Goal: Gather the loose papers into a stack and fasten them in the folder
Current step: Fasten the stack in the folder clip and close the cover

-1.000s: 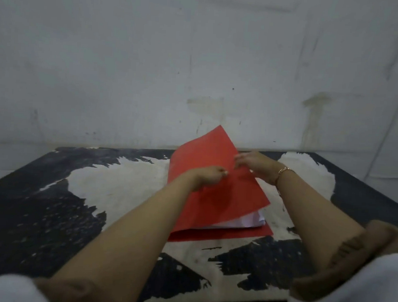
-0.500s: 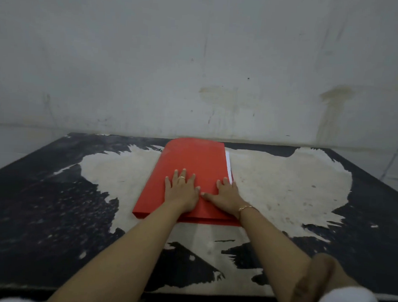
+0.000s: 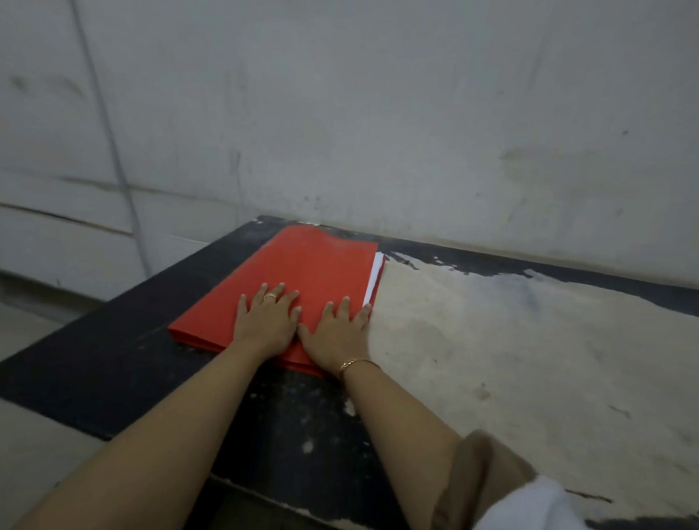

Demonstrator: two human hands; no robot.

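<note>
Starting at the left, I see the dark table (image 3: 95, 366) running up to the wall (image 3: 387, 106), and the red folder (image 3: 308, 263) lying closed on it near the far left corner. Its long axis runs away from me towards the wall, leaning a little to the right, with the near short edge closest to the arms.

The left hand (image 3: 267, 321) lies flat on the near end of the cover. Its fingers are straight and spread and it grips nothing. A ring (image 3: 270, 296) shows on one finger.

The right hand (image 3: 336, 336) is just beside it, thumb almost touching the left hand. It is flat too, with the palm down and the fingers splayed, and it presses rather than holds. A bracelet (image 3: 353, 362) sits at the wrist.

Right of that hand, the white papers (image 3: 375, 278) show as a thin strip along the folder's long right edge, between the two covers. So the stack is inside. The cover hides any clip, so I cannot tell whether the sheets are fastened.

What I'd steer by is that the open edge lies to the right, with the outermost finger of the right hand at its near end. The right hand is therefore the nearer one for lifting the cover or squaring the sheets. The left hand sits towards the left long edge, where I judge the fold to be, and is better placed to pin the folder down. The papers stick out slightly, so I'd want them tapped flush.
</note>
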